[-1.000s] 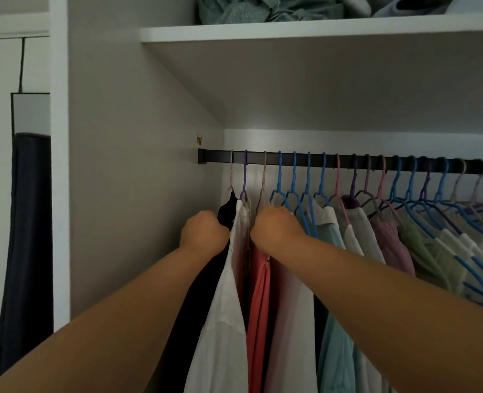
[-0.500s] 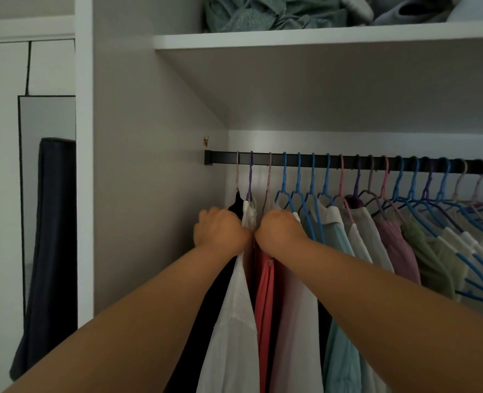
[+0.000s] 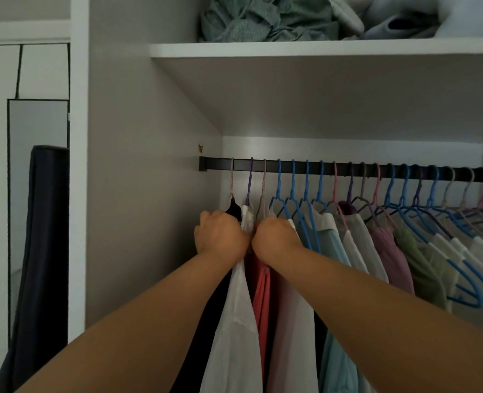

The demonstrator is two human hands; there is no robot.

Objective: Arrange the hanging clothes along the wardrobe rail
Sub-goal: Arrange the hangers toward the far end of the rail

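Reaching up from the near edge, your two forearms converge on the left end of the rail. Your left hand (image 3: 220, 234) is clenched on the shoulder of the white garment (image 3: 234, 321), beside the black garment (image 3: 233, 210); your right hand (image 3: 275, 236) is clenched on the hanger shoulders just right of it, above the coral garment (image 3: 263, 296). Fingers are hidden behind the knuckles on both, so exactly which hanger each holds cannot be told.

Change noted: over the last second the hands have closed from apart to nearly touching, with the left group of hangers packed closer. Judgement: you are bunching the leftmost clothes toward the wardrobe wall (image 3: 149, 194), an early step, since hangers further right sit unevenly.

Beyond the hands, the black rail (image 3: 348, 169) has its long axis running left to right, and the clothes hang along nearly all of it. Each garment hangs edge-on, its long axis vertical. Blue hangers (image 3: 293, 188) follow to the right. Furthest up, the shelf (image 3: 291, 49) carries bundled fabric.
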